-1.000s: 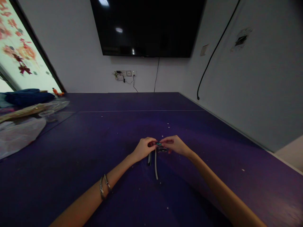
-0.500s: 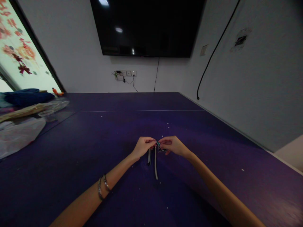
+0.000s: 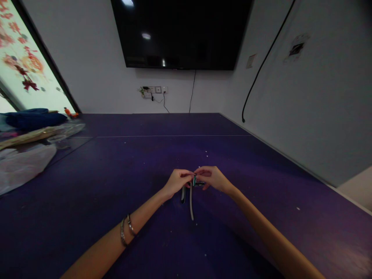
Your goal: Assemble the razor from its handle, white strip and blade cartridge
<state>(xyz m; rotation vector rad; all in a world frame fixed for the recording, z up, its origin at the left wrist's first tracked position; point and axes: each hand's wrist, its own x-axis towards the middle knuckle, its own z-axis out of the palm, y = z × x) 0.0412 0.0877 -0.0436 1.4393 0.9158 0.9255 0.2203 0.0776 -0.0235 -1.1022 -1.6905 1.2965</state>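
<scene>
Both hands have closed in slightly: left hand and right hand pinch the clasp, strap hanging toward 6 o'clock.

Both forearms outstretched and converging; left hand and right hand fingertip to fingertip, pinched shut.

Your fingers cover the top of the strap, and the small clasp there is too tiny to identify. Bottom edge crops both your forearms.
</scene>
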